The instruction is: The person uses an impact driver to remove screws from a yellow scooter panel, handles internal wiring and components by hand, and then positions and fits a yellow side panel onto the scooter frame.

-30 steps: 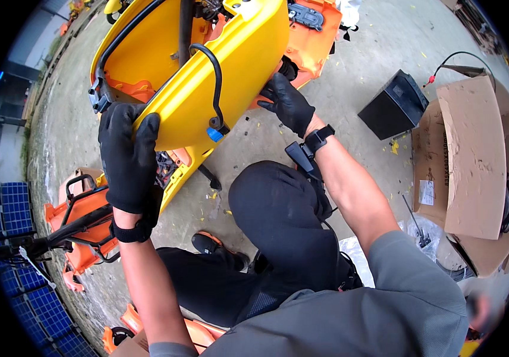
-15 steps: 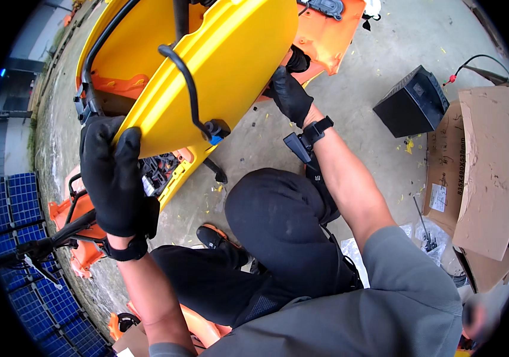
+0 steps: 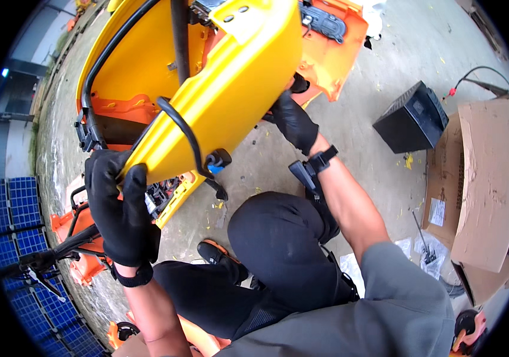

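Observation:
A glossy yellow plastic body panel leans across a frame of black tubes. My left hand, in a black glove, pinches the panel's lower left corner between thumb and fingers. At the panel's right edge is my gloved right hand, its fingers curled and partly hidden behind the panel. A black cable loops over the panel's face to a black connector with a blue part. Behind stands another yellow panel with an orange piece below it.
Beyond my right hand is an orange panel carrying a dark grey fitting. On the concrete floor to the right stand a black box and an open cardboard box. A clear plastic bag lies beside the cardboard. Handlebar-like black tubing sits left.
The held panel has tilted, so its upper edge with holes now shows, along with more of the parts behind it. Both hands keep their places on it and sit slightly lower in view.

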A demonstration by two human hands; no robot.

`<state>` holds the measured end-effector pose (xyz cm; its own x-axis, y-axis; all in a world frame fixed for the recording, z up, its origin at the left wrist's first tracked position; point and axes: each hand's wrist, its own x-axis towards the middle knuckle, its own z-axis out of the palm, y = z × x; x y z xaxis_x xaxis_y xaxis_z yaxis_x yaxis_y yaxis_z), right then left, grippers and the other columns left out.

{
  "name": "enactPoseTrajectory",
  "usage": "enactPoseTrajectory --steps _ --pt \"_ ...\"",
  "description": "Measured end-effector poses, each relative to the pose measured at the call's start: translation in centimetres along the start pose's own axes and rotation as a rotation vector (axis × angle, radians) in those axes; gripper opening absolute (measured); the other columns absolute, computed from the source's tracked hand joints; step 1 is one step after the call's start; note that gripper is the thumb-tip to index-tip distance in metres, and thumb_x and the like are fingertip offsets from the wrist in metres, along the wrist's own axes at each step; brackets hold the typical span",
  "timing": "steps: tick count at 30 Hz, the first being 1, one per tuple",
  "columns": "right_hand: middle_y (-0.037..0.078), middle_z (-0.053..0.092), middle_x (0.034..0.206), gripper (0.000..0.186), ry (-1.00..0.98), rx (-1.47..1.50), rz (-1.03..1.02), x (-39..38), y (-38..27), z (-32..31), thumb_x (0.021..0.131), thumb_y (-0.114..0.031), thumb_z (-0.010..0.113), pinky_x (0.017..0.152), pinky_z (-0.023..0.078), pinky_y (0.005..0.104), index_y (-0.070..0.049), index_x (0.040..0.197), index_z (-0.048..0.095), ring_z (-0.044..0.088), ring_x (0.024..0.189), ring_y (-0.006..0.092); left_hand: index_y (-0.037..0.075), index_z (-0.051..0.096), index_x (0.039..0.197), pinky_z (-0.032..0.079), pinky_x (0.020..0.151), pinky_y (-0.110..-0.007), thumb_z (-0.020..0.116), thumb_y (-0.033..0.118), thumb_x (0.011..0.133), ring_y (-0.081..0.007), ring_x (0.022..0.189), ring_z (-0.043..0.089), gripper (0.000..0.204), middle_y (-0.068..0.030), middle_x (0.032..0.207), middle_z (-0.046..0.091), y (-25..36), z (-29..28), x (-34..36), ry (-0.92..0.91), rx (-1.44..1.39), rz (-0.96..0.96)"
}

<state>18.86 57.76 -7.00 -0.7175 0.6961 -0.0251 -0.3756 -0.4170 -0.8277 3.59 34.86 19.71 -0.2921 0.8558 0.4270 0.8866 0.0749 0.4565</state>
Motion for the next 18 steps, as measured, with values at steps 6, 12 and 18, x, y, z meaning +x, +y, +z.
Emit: enactPoseTrajectory --steps 6,12,18 --pt "0.001 0.044 0.150 0.084 0.030 0.425 -0.131 -0.6 -1.5 2.8 0.089 -0.075 0.039 0.112 0.036 0.0465 -0.021 0.153 0.032 0.046 0.134 0.0234 -0.001 0.053 0.091 0.040 0.081 -0.036 0.065 0.011 0.086 -0.0284 0.087 0.049 0.017 -0.0123 0.089 0.048 1.1 0.6 0.5 0.080 0.172 0.090" --pt "0.003 0.048 0.147 0.075 0.054 0.523 -0.089 -0.7 1.5 1.7 0.094 -0.063 0.047 0.117 0.029 0.0417 -0.012 0.147 0.040 0.042 0.136 0.0217 0.004 0.056 0.083 0.037 0.072 -0.039 0.070 0.020 0.081 -0.0306 0.080 0.047 0.021 -0.0128 0.080 0.048 0.9 1.3 0.9 0.168 0.295 0.104" --pt "0.007 0.055 0.138 0.056 0.170 -0.331 -0.105 -4.1 5.5 -3.7 0.100 -0.047 0.052 0.107 0.042 0.0400 -0.009 0.141 0.047 0.053 0.126 0.0236 0.009 0.057 0.083 0.037 0.071 -0.040 0.072 0.037 0.082 -0.0279 0.073 0.050 0.032 -0.0080 0.075 0.052 0.1 1.3 0.6 0.142 0.263 0.103"
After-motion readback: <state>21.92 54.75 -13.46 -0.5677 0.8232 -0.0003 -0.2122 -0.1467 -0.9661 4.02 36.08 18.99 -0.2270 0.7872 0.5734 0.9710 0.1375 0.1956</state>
